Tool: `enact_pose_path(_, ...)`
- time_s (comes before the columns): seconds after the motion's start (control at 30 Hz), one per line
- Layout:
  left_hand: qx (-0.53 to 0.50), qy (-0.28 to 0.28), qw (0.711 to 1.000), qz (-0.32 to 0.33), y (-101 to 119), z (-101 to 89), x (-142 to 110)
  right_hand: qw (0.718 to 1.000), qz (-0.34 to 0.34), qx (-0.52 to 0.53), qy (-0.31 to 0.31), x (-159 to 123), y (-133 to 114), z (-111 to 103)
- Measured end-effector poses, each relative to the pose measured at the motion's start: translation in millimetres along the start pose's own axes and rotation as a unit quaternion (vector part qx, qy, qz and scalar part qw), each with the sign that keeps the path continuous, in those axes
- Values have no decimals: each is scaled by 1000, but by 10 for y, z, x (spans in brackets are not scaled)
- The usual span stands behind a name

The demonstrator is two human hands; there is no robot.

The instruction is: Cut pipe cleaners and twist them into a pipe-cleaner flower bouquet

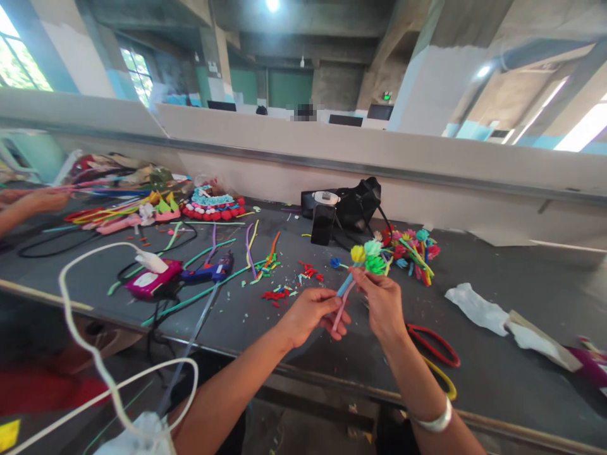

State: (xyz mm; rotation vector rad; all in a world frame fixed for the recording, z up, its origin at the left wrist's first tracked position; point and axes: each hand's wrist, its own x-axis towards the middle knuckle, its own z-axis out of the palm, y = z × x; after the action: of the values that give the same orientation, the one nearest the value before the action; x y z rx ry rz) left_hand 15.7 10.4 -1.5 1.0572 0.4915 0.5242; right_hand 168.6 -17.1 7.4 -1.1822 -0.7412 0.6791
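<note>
A small bunch of pipe-cleaner flowers is held between my two hands above the table's front part. Its heads are a yellow flower (358,254), a mint flower (372,248) and a green flower (375,265); a blue stem (345,285) and a pink stem (342,308) run down from them. My left hand (310,314) pinches the stems low down, some of its fingers behind them. Just under the heads, my right hand (383,299) has its fingertips closed on the stems. Red-and-yellow-handled scissors (439,346) lie partly hidden behind my right forearm.
More pipe-cleaner flowers (420,253) lie behind my right hand, near a phone (323,225) and black bag (363,205). Leftward are red clippings (275,295), a blue glue gun (211,270), a magenta power strip (154,278) and a white cable (71,309). Another person's hand (52,198) is far left.
</note>
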Motion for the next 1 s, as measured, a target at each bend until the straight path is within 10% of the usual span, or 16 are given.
enact_pose_path(1.0,-37,-30,998,-34,-66,33,5,997,-46,11,61,41,68,-21)
